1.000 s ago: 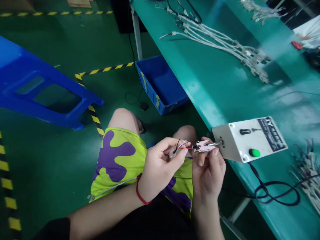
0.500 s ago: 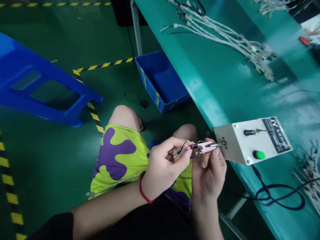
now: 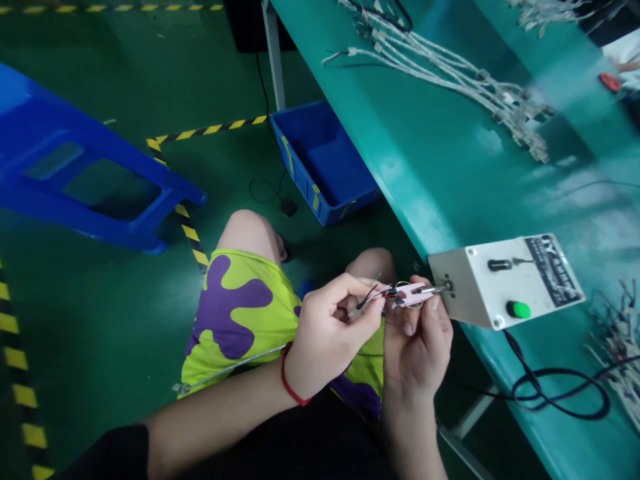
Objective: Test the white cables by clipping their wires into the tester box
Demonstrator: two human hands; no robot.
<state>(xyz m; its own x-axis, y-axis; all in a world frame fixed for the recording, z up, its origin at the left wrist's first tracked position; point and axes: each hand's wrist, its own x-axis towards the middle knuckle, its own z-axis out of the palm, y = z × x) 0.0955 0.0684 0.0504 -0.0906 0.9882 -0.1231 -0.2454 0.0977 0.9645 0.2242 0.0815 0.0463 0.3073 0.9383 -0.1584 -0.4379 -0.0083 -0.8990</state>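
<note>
My left hand (image 3: pixel 333 323), with a red cord round its wrist, is closed in a pinch on the stripped end of a cable (image 3: pixel 231 366). Thin wires (image 3: pixel 373 293) in black, red and white fan out past its fingertips. A pink forked piece (image 3: pixel 411 294) sits at the metal rod (image 3: pixel 437 289) of a white box-shaped machine (image 3: pixel 505 283). Closed around that piece from below is my right hand (image 3: pixel 420 340), thumb near the rod. A fine wire loops beside the pink piece. Some right fingertips are hidden behind it.
The machine stands at the edge of a green table (image 3: pixel 425 140), with its black cord (image 3: pixel 560 400) coiled nearby. A bundle of white cables (image 3: pixel 450 77) lies farther back. Below are a blue bin (image 3: pixel 325 217) and a blue stool (image 3: pixel 100 167). Another person's hand shows far right.
Hardly anything differs. The loose wires at my left fingertips have shifted slightly; both hands stay in place at the machine.
</note>
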